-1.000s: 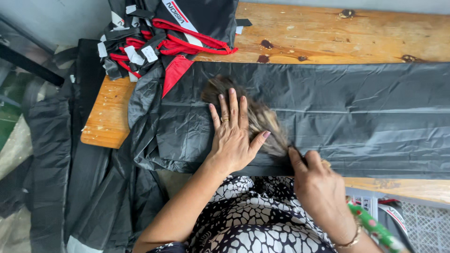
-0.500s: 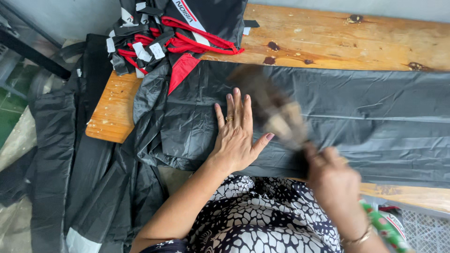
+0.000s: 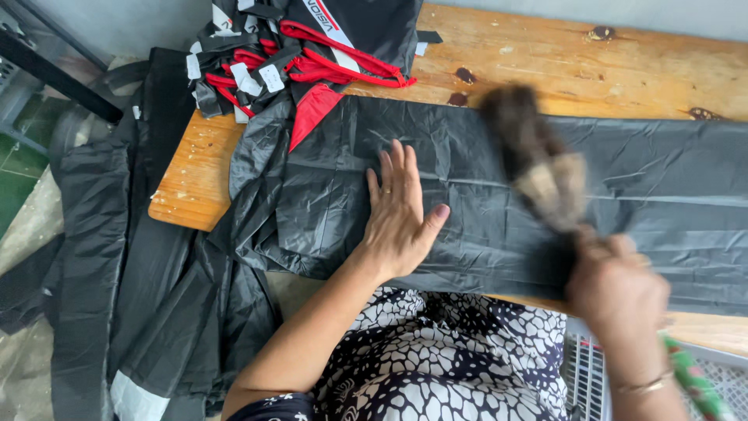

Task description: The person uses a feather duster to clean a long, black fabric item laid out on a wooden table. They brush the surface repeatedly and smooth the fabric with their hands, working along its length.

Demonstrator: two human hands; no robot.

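A sheet of dark grey thin fabric [image 3: 483, 179] lies spread across a wooden table [image 3: 545, 54]. My left hand [image 3: 401, 214] rests flat on it, fingers spread, pinning the cloth near its left part. My right hand [image 3: 615, 292] grips the handle of a bristle brush [image 3: 538, 168], blurred with motion, whose dark and tan bristles sit over the middle of the fabric.
A heap of black and red fabric pieces with white tags [image 3: 288, 54] lies at the table's far left corner. More dark cloth [image 3: 132, 265] hangs off the left edge to the floor. A white mesh basket [image 3: 725, 382] stands at lower right.
My right hand has swept the brush from beside my left hand rightward and away across the fabric. My left hand stays flat on the cloth.
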